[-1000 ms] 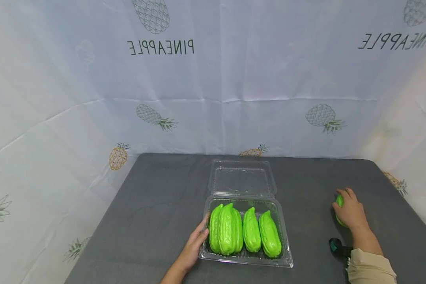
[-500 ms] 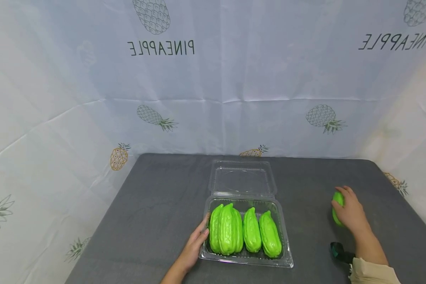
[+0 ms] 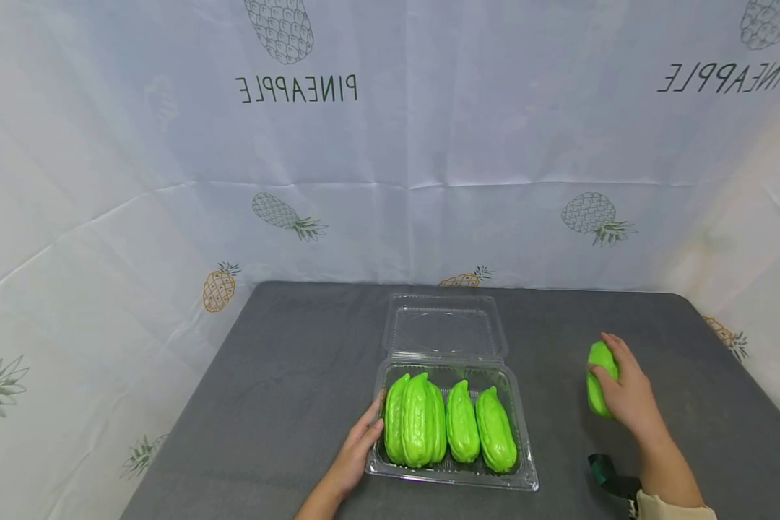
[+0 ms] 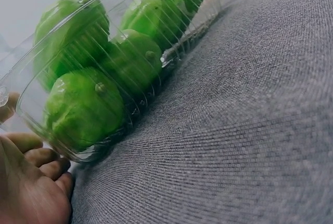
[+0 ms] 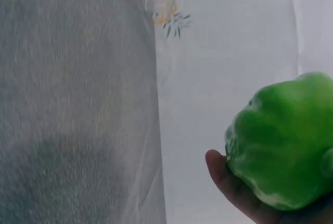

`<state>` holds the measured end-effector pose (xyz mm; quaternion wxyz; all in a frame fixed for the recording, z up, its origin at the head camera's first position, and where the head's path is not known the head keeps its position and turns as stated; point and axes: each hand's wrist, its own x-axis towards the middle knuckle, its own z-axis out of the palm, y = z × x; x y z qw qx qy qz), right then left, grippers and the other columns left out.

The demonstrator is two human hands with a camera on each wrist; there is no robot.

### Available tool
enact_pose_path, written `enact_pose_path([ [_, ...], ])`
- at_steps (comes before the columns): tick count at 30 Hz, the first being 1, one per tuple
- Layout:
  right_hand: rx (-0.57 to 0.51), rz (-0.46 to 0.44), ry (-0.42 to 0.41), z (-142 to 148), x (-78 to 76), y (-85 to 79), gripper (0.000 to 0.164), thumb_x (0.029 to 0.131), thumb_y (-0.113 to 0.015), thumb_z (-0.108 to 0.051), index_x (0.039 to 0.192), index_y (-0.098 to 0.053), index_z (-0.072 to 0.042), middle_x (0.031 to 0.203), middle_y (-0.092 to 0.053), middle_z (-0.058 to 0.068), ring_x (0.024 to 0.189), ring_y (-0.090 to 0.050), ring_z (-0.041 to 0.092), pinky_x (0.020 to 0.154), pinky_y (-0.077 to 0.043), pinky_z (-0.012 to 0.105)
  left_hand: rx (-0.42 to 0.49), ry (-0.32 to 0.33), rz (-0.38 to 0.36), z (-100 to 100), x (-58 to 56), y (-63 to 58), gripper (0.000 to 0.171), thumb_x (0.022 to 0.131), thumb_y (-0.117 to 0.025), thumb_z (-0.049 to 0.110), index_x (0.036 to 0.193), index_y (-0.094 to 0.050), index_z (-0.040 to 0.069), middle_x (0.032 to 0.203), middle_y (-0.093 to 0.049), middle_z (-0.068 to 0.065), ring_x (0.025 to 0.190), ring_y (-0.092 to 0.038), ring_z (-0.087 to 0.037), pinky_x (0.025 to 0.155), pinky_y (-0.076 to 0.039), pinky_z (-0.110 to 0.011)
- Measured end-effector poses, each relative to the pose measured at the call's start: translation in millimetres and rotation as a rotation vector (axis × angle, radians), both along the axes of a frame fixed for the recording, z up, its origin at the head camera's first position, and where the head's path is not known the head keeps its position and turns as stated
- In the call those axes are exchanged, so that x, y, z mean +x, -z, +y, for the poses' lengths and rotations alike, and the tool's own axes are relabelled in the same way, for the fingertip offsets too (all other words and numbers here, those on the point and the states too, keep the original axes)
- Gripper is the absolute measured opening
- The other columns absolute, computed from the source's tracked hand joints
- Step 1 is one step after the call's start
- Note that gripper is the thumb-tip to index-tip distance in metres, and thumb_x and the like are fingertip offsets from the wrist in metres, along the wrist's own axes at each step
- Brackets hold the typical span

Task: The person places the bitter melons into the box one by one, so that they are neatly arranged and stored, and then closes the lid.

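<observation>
My right hand [image 3: 631,396] grips a bright green, ribbed bitter melon [image 3: 601,379] above the right side of the table. In the right wrist view, that bitter melon [image 5: 283,143] sits against a finger [image 5: 226,182], held off the table. At the middle front, a clear plastic clamshell container [image 3: 523,462] lies with its lid [image 3: 445,325] folded back. Inside are several more bitter melons [image 3: 463,422], one stacked on others at the left. My left hand [image 3: 354,451] holds the container's left side; in the left wrist view its curled fingers [image 4: 44,159] are against the lower wall.
A dark grey cloth covers the table [image 3: 286,375]. A white curtain [image 3: 377,144] printed with pineapples stands behind and along the sides. A black wrist strap device [image 3: 611,475] juts out beside the right wrist.
My right hand has lifted the bitter melon from the table and carried it left, toward the container. My left hand and the container have stayed put.
</observation>
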<state>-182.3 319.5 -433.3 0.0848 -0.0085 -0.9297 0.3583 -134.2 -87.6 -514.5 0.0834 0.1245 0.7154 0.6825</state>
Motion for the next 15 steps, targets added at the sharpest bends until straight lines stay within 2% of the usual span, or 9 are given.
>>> enact_pose_path([
  [7,-0.068,0.008,0.026,-14.0,9.5,-6.8,0.055,0.1,-0.037,-0.018,0.148,-0.017,0.0,0.152,-0.013,0.027,0.111,-0.038,0.045,0.067,-0.036,0.033,0.005,0.006,-0.004,-0.2,-0.1,1.0,0.054,0.101,-0.034,0.018,0.145,-0.017,-0.007,0.153,-0.014,-0.023,0.124,-0.02,0.021,0.101,-0.013,-0.001],
  [10,-0.09,0.011,0.041,-21.5,14.1,-8.8,0.055,0.1,-0.039,-0.02,0.149,-0.018,-0.004,0.153,-0.016,0.024,0.109,-0.04,0.038,0.066,-0.035,0.026,0.003,0.005,-0.004,-0.3,0.0,1.4,0.054,0.101,-0.034,0.018,0.145,-0.017,-0.007,0.153,-0.014,-0.023,0.124,-0.02,0.022,0.101,-0.013,-0.001],
  [13,-0.113,0.02,0.054,-29.5,18.5,-9.5,0.055,0.099,-0.041,-0.021,0.149,-0.021,-0.009,0.153,-0.02,0.02,0.102,-0.043,0.015,0.063,-0.037,0.02,0.007,0.004,-0.007,-0.3,0.2,1.1,0.054,0.101,-0.034,0.018,0.145,-0.017,-0.007,0.153,-0.015,-0.023,0.123,-0.02,0.022,0.101,-0.013,-0.001],
  [15,-0.137,0.025,0.056,-35.0,21.0,-9.9,0.055,0.099,-0.043,-0.022,0.149,-0.022,-0.012,0.153,-0.021,0.018,0.096,-0.039,-0.002,0.062,-0.038,0.019,0.011,0.008,-0.009,-0.1,0.3,0.7,0.054,0.101,-0.034,0.019,0.145,-0.017,-0.007,0.153,-0.014,-0.023,0.123,-0.02,0.022,0.101,-0.013,-0.001],
])
